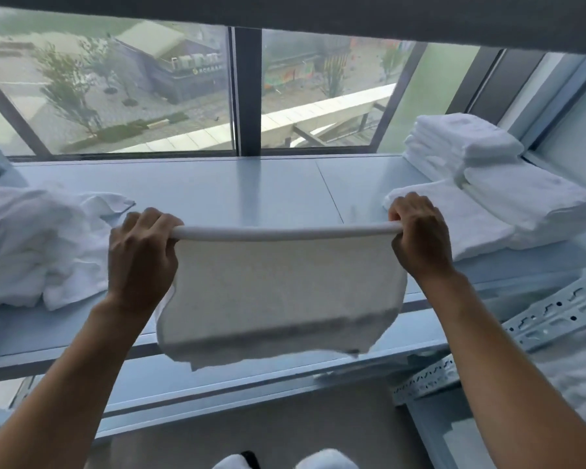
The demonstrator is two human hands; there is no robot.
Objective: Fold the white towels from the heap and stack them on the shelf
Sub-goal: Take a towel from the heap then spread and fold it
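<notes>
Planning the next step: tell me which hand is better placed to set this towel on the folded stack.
Right, probably. The right hand grips the towel at the end nearest the folded stacks on the shelf; the left hand holds the end beside the unfolded heap.

Your left hand point(142, 245) and right hand point(420, 238) tuck their fingertips out of sight behind the fold of the towel point(278, 292). Its lower hem is blurred. The heap point(31, 245) runs off the left edge; the folded stack point(487, 184) seems clipped at right.
</notes>
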